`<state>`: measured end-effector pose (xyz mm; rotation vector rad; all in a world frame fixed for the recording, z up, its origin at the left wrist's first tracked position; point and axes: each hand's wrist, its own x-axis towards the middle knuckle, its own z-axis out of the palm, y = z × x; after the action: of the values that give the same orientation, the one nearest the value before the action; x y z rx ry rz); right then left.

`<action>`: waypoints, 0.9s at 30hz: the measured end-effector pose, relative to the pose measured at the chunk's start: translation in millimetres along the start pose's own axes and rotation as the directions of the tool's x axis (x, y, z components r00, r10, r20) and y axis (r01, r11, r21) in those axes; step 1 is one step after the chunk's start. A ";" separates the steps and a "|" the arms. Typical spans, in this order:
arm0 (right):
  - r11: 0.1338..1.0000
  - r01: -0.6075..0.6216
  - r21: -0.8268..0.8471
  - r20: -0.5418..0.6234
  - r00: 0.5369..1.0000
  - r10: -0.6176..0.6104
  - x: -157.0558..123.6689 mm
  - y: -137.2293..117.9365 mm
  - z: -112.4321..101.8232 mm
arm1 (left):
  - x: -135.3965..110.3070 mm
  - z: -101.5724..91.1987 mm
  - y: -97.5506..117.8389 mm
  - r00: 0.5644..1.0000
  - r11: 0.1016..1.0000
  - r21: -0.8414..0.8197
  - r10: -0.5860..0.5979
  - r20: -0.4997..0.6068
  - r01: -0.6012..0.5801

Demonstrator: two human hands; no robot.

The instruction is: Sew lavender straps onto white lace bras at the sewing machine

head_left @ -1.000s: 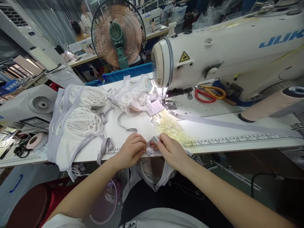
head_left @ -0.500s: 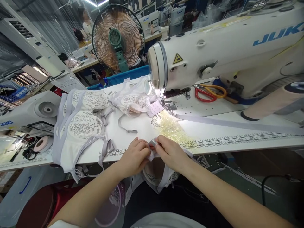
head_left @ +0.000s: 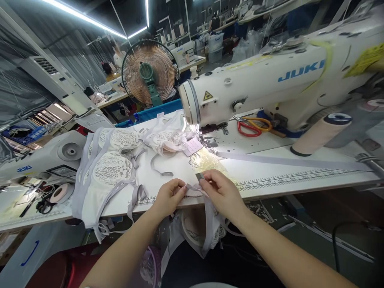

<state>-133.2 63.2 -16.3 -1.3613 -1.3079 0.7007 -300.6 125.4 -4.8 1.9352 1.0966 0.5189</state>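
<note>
At the table's front edge, my left hand (head_left: 168, 197) pinches the end of a lilac strap (head_left: 194, 187) between thumb and fingers. My right hand (head_left: 222, 195) is closed round a small flat grey piece (head_left: 200, 176), whose exact kind I cannot make out; the strap also runs under its fingers. Below both hands, a white and lilac lace bra (head_left: 194, 227) hangs over the lap with a cup facing up. On the left of the table lies a pile of similar bras (head_left: 111, 168). Another lace bra (head_left: 168, 140) rests near the needle.
A white sewing machine (head_left: 240, 88) stands at the right, with red-and-orange scissors (head_left: 255, 126) and a thread cone (head_left: 322, 134) by it. A paper tag (head_left: 192, 147) lies beside clear yellowish bits (head_left: 207, 160). Behind the table is a fan (head_left: 150, 74).
My hands have drawn apart, with the strap now stretched between them. The grey piece stays in my right hand, tipped upward. The camera view has tilted up a little.
</note>
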 end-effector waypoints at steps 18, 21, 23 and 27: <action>0.828 0.269 -0.492 0.160 0.963 -0.217 1.2 -3.2 11.8 | 5.1 14.5 13.3 0.987 0.906 -0.414 -0.135 -0.083 0.089; 0.733 0.234 -0.639 0.232 0.967 -0.106 5.7 -12.9 13.6 | 5.8 16.9 12.4 0.986 0.933 -0.355 -0.111 -0.123 0.061; 0.658 0.213 -0.722 0.263 0.964 -0.023 9.8 -19.5 15.5 | 6.3 17.8 13.1 0.984 0.956 -0.291 -0.072 -0.162 0.022; 0.615 0.208 -0.760 0.284 0.959 0.026 16.7 -27.8 16.1 | 5.9 17.1 14.5 0.967 0.989 -0.126 0.038 -0.251 -0.072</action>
<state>-153.0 78.7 9.7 -1.9147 -2.0401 0.2040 -278.4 118.5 -2.9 1.8211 1.1333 0.8627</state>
